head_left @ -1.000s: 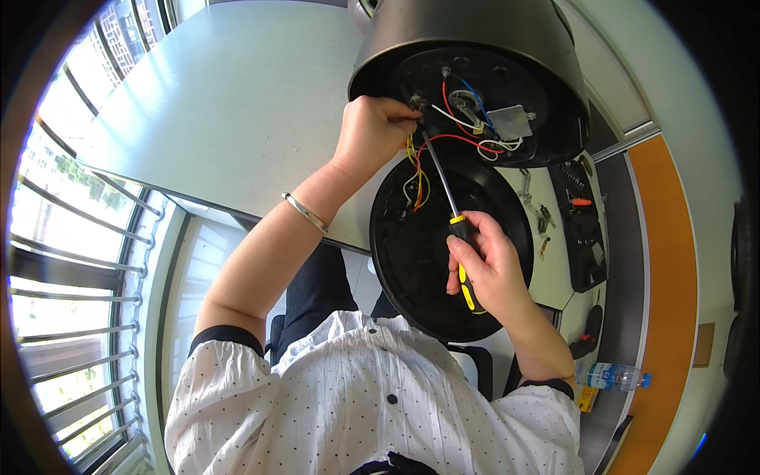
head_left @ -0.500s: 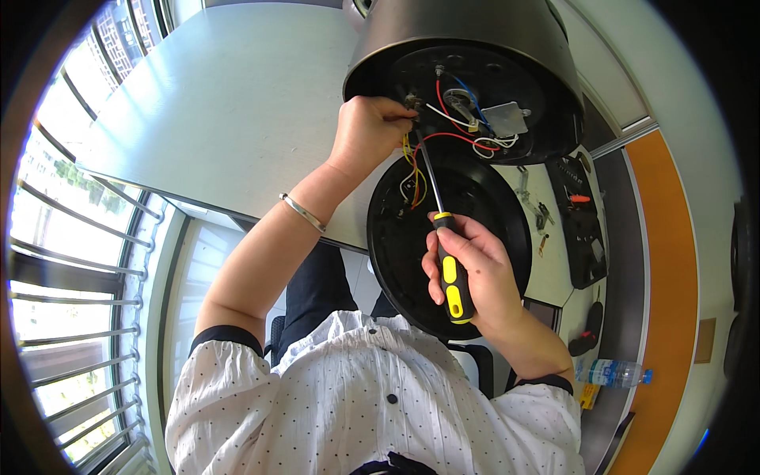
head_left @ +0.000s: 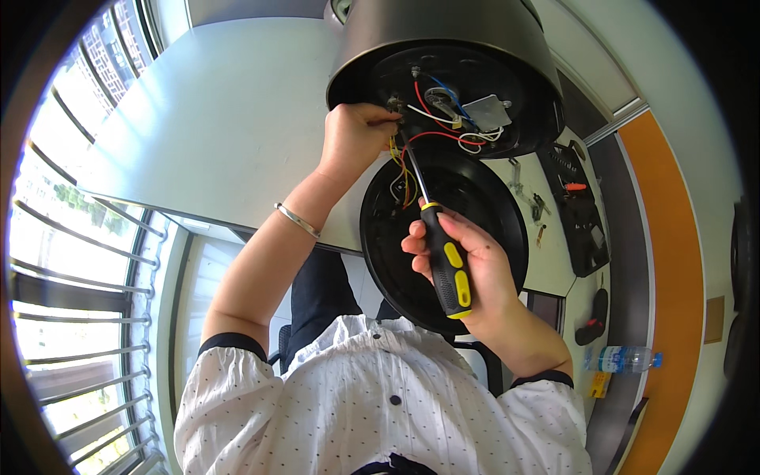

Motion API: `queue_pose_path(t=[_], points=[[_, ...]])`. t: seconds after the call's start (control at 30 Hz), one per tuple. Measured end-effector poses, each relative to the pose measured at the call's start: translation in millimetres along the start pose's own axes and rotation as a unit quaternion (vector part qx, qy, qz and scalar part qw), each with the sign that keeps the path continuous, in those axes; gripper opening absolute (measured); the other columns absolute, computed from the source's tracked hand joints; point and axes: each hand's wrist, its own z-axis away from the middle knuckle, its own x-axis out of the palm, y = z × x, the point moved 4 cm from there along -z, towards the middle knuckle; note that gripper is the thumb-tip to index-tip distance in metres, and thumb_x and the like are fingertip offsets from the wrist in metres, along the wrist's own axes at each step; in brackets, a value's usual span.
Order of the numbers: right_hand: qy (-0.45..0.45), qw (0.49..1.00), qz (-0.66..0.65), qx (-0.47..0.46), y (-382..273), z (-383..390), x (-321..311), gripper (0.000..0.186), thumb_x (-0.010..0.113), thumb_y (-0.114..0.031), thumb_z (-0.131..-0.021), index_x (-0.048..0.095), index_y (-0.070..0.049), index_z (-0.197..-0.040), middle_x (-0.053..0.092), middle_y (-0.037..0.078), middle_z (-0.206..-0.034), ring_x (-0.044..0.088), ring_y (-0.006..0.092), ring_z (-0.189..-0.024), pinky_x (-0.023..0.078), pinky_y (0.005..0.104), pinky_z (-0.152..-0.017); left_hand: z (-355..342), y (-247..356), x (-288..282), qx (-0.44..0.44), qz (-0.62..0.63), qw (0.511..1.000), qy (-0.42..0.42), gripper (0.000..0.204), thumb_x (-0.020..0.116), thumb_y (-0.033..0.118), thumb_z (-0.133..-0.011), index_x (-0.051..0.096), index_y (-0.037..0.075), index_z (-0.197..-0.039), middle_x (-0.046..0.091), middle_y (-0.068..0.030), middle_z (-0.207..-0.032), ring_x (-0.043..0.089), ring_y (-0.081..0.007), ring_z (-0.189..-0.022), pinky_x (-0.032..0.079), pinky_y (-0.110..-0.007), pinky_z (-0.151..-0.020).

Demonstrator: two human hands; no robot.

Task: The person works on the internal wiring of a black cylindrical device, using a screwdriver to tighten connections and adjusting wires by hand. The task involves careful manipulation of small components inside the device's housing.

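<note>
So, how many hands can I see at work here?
2. The left hand has its fingertips at the open underside of the grey housing; the right hand grips the screwdriver by its handle. No other hand shows.

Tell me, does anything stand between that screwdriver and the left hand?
Nothing visibly blocks the screwdriver; its shaft runs close to the left hand. A red wire crosses near the tip; whether in front or behind, I can't tell.

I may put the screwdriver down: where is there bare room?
The broad white tabletop between the window and the left hand is bare. Crowded: right of the black dish, with loose parts and a tool tray.
</note>
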Motion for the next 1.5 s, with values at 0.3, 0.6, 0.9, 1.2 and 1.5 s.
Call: queue_pose_path(t=[0.3,0.6,0.9,1.2,1.5], points=[[0.056,0.994,0.096,-0.002,-4,3,16,0.018,0.056,-0.015,-0.09,0.051,-0.001,-0.1,0.058,0.007,-0.083,0.061,0.0167,-0.074,0.053,0.0266,-0.068,-2,-6,3,0.013,0.043,0.999,0.011,0.016,0.066,0.0,-0.073,0.069,-0.004,-0.088,0.068,-0.0122,-0.074,0.065,-0.0133,-0.06,0.054,-0.023,-0.055],[0.018,0.998,0.06,-0.004,-7,2,13,0.018,0.054,-0.012,-0.087,0.05,0.003,-0.097,0.061,0.014,-0.085,0.066,0.0236,-0.075,0.056,0.0326,-0.069,0,3,1,0.025,0.028,0.999,-0.004,0.018,0.063,-0.003,-0.074,0.066,-0.009,-0.091,0.067,-0.0144,-0.073,0.065,-0.0167,-0.06,0.055,-0.024,-0.057],[0.027,0.996,0.078,-0.047,-11,-2,-2,0.021,0.054,-0.012,-0.087,0.05,0.005,-0.099,0.06,0.013,-0.08,0.064,0.0193,-0.067,0.055,0.0305,-0.066,0,2,3,0.048,0.026,0.998,-0.006,0.017,0.059,-0.006,-0.076,0.065,-0.01,-0.091,0.066,-0.0143,-0.072,0.065,-0.0178,-0.06,0.055,-0.026,-0.055],[-0.012,0.997,-0.071,-0.006,-10,3,-1,0.023,0.045,-0.014,-0.093,0.048,0.005,-0.106,0.062,0.019,-0.091,0.066,0.0276,-0.083,0.055,0.0349,-0.077,0,4,4,0.053,0.03,0.998,0.005,0.018,0.058,-0.008,-0.074,0.065,-0.011,-0.09,0.066,-0.0145,-0.072,0.065,-0.0189,-0.06,0.055,-0.026,-0.055],[-0.013,0.995,-0.101,-0.014,-2,-1,-7,0.025,0.043,-0.015,-0.094,0.048,0.004,-0.108,0.063,0.018,-0.092,0.066,0.0282,-0.084,0.054,0.0358,-0.08,0,2,3,0.065,0.032,0.997,-0.002,0.019,0.057,-0.009,-0.074,0.065,-0.011,-0.09,0.065,-0.014,-0.068,0.064,-0.0168,-0.058,0.053,-0.024,-0.055]])
